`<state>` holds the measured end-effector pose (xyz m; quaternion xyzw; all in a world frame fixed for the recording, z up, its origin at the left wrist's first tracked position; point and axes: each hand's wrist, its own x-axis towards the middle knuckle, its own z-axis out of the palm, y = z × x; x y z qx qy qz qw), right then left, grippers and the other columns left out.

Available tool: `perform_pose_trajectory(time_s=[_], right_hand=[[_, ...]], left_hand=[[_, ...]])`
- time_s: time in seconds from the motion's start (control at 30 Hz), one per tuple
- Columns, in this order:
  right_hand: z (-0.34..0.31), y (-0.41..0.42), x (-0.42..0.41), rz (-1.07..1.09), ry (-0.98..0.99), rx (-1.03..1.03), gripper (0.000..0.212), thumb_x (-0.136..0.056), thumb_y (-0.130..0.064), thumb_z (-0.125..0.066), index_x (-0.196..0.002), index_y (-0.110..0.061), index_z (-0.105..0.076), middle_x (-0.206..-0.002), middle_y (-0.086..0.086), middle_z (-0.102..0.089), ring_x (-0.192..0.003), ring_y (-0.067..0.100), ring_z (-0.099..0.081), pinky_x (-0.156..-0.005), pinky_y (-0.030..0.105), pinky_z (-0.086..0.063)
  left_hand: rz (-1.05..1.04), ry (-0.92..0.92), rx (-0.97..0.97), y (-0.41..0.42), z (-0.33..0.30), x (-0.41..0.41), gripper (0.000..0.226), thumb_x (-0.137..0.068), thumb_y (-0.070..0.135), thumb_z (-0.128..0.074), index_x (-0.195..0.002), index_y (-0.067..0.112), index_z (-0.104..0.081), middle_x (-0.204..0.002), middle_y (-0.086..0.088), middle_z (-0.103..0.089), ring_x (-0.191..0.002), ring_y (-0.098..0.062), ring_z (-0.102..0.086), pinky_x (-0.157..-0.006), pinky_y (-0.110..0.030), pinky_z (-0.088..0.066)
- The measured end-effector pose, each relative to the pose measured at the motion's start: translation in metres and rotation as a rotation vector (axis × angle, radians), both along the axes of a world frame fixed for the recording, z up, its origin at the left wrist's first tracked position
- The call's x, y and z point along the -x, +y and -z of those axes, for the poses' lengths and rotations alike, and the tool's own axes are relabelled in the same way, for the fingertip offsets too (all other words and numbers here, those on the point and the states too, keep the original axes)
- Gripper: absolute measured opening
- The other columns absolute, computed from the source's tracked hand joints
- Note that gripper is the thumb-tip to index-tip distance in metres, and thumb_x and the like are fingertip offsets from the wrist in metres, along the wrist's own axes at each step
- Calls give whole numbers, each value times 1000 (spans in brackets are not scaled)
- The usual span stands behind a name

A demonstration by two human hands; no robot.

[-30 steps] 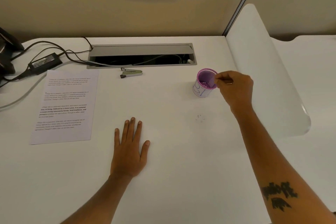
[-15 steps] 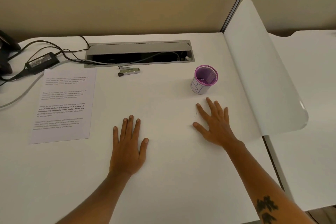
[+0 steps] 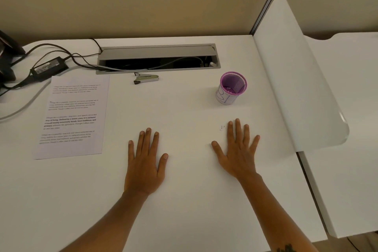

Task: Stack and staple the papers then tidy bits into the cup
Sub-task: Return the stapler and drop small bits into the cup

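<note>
Tiny dark bits (image 3: 222,128) lie just left of the flat, empty right hand (image 3: 238,153); pinch them carefully into the cup (image 3: 232,88).

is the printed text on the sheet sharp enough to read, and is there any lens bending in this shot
Head view: the sheet shows text too soft to read, only bold lines stand out; wide-angle bending curves the desk edge; lighting is even, with faint shadows beneath both hands.

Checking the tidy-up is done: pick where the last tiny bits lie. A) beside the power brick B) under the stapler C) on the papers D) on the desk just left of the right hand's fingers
D: the specks sit on the desk beside the right hand, short of the cup.
</note>
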<state>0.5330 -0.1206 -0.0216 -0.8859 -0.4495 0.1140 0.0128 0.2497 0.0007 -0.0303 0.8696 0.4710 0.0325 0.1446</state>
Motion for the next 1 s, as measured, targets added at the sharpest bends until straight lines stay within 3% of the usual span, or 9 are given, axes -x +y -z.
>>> perform_pose_trajectory(time_s=[0.43, 0.5, 0.57, 0.73, 0.83, 1.0], right_hand=[[4, 8, 2, -8, 47, -38, 70, -107, -58, -22, -166, -30, 1, -176, 3, 8, -161, 35, 6, -124, 71, 1], [2, 12, -1, -17, 70, -58, 67, -107, -55, -28, -166, -30, -8, -176, 3, 1, -161, 36, 2, -124, 70, 2], [1, 12, -9, -4, 86, -140, 64, -106, -51, -43, -164, -29, -27, -173, 4, -18, -159, 36, -12, -125, 69, -4], [2, 19, -31, 39, 94, -413, 52, -90, -46, -76, -139, -31, -65, -144, 1, -58, -135, 29, -47, -115, 60, -34], [0, 28, -36, 42, 99, -473, 40, -87, -45, -79, -125, -33, -74, -132, -4, -64, -125, 26, -50, -109, 45, -34], [0, 37, -37, 93, 124, -466, 29, -86, -46, -80, -113, -35, -79, -121, -11, -67, -121, 23, -52, -105, 39, -31]], left_hand=[[-1, -7, 0, 0, 0, 0, 72, -107, 53, -27, -169, 21, -10, -179, -5, -4, -166, -24, -1, -133, -59, -10], [-2, 3, -1, 0, 0, 0, 72, -107, 53, -26, -169, 22, -7, -179, -4, -2, -166, -23, 1, -133, -58, -9], [-2, 6, -1, 0, 1, 0, 73, -107, 53, -26, -169, 22, -6, -179, -4, -1, -166, -23, 2, -133, -58, -9], [1, 11, -2, 0, 0, 0, 72, -107, 53, -26, -169, 22, -6, -179, -4, -1, -166, -23, 2, -133, -58, -9], [3, 6, -1, 0, -1, 0, 72, -107, 53, -26, -169, 21, -7, -179, -4, -1, -166, -23, 2, -133, -58, -9], [-1, -12, 9, 0, -1, 0, 72, -107, 52, -27, -169, 22, -9, -179, -4, -2, -166, -23, 1, -133, -58, -8]])
